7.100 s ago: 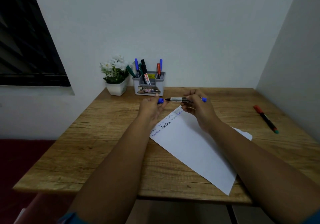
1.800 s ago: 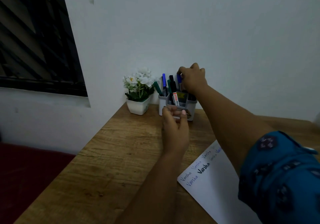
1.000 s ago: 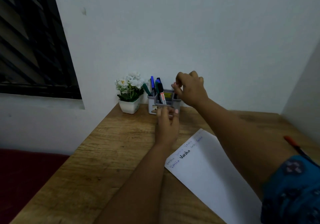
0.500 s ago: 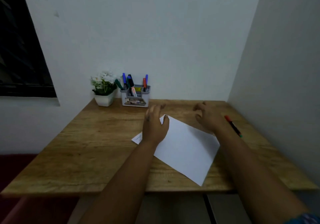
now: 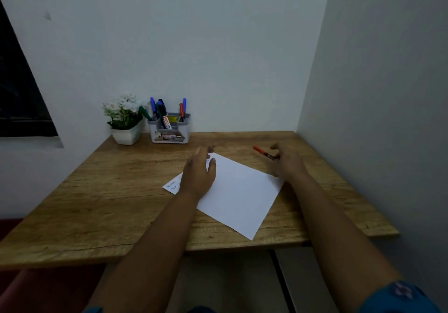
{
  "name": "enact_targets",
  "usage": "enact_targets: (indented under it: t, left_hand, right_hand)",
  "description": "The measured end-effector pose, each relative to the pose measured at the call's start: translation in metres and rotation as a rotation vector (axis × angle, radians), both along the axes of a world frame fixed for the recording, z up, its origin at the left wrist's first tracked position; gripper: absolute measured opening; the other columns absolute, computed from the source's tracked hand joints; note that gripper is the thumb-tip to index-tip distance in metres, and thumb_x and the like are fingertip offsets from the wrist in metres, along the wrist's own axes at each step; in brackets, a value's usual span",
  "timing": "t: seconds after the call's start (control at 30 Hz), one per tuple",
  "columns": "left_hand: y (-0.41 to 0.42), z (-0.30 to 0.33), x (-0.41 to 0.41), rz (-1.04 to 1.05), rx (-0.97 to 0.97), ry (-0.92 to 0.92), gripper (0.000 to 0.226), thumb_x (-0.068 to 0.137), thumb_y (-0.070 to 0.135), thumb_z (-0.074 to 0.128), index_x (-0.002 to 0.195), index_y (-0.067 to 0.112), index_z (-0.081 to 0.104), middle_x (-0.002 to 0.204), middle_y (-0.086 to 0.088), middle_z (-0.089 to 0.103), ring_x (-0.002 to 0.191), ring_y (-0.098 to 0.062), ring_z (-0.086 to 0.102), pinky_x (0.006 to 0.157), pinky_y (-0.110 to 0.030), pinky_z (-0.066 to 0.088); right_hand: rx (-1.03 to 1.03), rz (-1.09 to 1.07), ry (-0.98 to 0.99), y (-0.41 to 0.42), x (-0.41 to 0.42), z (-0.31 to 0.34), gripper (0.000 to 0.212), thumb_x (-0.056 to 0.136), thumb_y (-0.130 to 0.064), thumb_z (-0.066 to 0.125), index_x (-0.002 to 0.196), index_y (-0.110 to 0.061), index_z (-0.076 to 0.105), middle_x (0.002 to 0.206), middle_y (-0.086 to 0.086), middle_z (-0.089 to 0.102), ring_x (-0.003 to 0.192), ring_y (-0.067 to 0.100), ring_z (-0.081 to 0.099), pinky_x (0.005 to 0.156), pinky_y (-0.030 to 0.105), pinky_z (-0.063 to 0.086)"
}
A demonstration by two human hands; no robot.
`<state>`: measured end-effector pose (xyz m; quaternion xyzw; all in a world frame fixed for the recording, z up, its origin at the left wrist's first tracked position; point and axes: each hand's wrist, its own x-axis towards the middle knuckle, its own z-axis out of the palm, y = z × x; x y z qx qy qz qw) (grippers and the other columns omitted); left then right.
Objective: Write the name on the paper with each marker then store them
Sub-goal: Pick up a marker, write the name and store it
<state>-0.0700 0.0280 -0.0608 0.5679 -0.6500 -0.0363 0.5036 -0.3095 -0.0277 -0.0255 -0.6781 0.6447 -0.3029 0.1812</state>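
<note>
A white sheet of paper (image 5: 238, 192) lies at an angle on the wooden table (image 5: 116, 191), with handwritten names along its far left edge. My left hand (image 5: 199, 173) rests on that written end, fingers relaxed and straight, covering most of the writing. My right hand (image 5: 287, 161) is just past the paper's right corner and pinches the rear end of a red-capped marker (image 5: 263, 152), whose cap points left and away from me. A grey marker holder (image 5: 169, 133) at the back holds several blue, green, black and red markers.
A white pot of white flowers (image 5: 126, 134) stands left of the holder against the back wall. A side wall (image 5: 375, 118) closes off the table's right edge. A dark window (image 5: 17, 89) is on the left.
My right hand left the holder after placing the blue marker, swung to the right side and picked up the red-capped marker. My left hand came back from the holder onto the paper.
</note>
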Motion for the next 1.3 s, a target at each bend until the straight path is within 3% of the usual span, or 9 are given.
enact_targets:
  t: [0.13,0.23,0.4,0.63,0.77,0.9,1.03,1.13,1.3]
  left_hand:
    - [0.000,0.004,0.004,0.050,0.042,-0.162,0.051,0.099,0.029,0.048,0.148,0.024,0.033,0.153,0.001,0.031,0.143,-0.019,0.021,0.112,-0.037,0.021]
    - [0.002,0.004,0.018,0.028,0.005,-0.255,0.026,0.100,0.023,0.046,0.120,0.013,0.057,0.116,-0.005,0.054,0.111,-0.025,0.047,0.093,-0.039,0.039]
    - [0.005,0.012,0.034,-0.043,0.061,-0.053,0.025,0.102,0.027,0.039,0.091,0.011,0.053,0.083,-0.005,0.056,0.074,-0.018,0.052,0.062,-0.032,0.036]
    - [-0.002,0.015,0.037,0.049,0.056,-0.041,0.036,0.101,0.034,0.041,0.086,0.012,0.065,0.074,-0.005,0.067,0.067,-0.020,0.061,0.061,-0.043,0.049]
    - [-0.010,0.015,0.042,0.156,0.132,-0.071,0.051,0.094,0.055,0.044,0.052,0.026,0.050,0.048,0.006,0.050,0.049,-0.010,0.048,0.045,-0.027,0.029]
    - [-0.025,0.021,0.052,0.217,0.246,0.003,0.064,0.091,0.067,0.032,0.049,0.020,0.040,0.046,0.005,0.044,0.047,-0.012,0.044,0.048,-0.026,0.026]
    - [-0.044,0.024,0.059,0.163,0.441,-0.091,0.055,0.094,0.063,0.032,0.058,0.026,0.052,0.061,0.006,0.056,0.063,-0.013,0.054,0.053,-0.026,0.031]
    - [-0.056,0.018,0.060,0.068,0.451,-0.130,0.040,0.087,0.065,0.049,0.076,0.028,0.061,0.074,0.009,0.059,0.072,-0.010,0.055,0.057,-0.027,0.035]
    - [-0.066,0.012,0.068,-0.119,0.522,-0.223,0.031,0.075,0.035,0.079,0.104,0.030,0.069,0.115,0.006,0.064,0.105,-0.012,0.055,0.084,-0.028,0.046]
  right_hand:
    - [-0.113,0.426,-0.022,0.016,0.044,0.017,0.024,0.097,-0.011,0.054,0.110,-0.028,0.064,0.103,-0.006,0.064,0.090,0.009,0.057,0.063,0.012,0.038]
    - [-0.135,0.489,-0.245,0.020,0.067,0.029,0.020,0.091,-0.014,0.066,0.089,-0.035,0.064,0.089,-0.006,0.067,0.083,0.010,0.063,0.066,0.015,0.046]
    - [0.265,0.618,-1.053,0.017,0.105,0.030,0.028,0.088,-0.002,0.068,0.115,-0.005,0.062,0.089,0.006,0.068,0.088,0.014,0.070,0.082,0.018,0.055]
    - [0.168,0.635,-0.689,0.004,0.141,0.026,0.033,0.101,-0.028,0.051,0.080,-0.006,0.065,0.066,-0.003,0.069,0.059,0.005,0.062,0.072,0.021,0.056]
    - [0.203,0.570,-0.875,-0.007,0.146,0.020,0.025,0.105,-0.029,0.041,0.088,-0.011,0.047,0.069,0.010,0.066,0.049,0.013,0.063,0.052,0.022,0.053]
    - [0.092,0.383,-0.973,-0.033,0.137,0.022,0.018,0.106,-0.030,0.039,0.096,-0.015,0.039,0.072,0.012,0.065,0.048,0.015,0.065,0.049,0.023,0.053]
    - [0.091,0.320,-0.914,-0.058,0.122,0.007,0.027,0.097,-0.020,0.061,0.107,-0.007,0.040,0.087,0.021,0.068,0.067,0.027,0.069,0.071,0.038,0.059]
    - [0.157,0.358,-0.754,-0.065,0.117,-0.020,0.026,0.083,-0.008,0.074,0.094,0.006,0.055,0.080,0.020,0.070,0.059,0.016,0.068,0.057,0.026,0.054]
    - [0.339,0.591,-0.691,-0.079,0.109,-0.031,0.008,0.088,-0.009,0.069,0.082,-0.011,0.065,0.070,0.010,0.064,0.055,0.012,0.058,0.057,0.020,0.050]
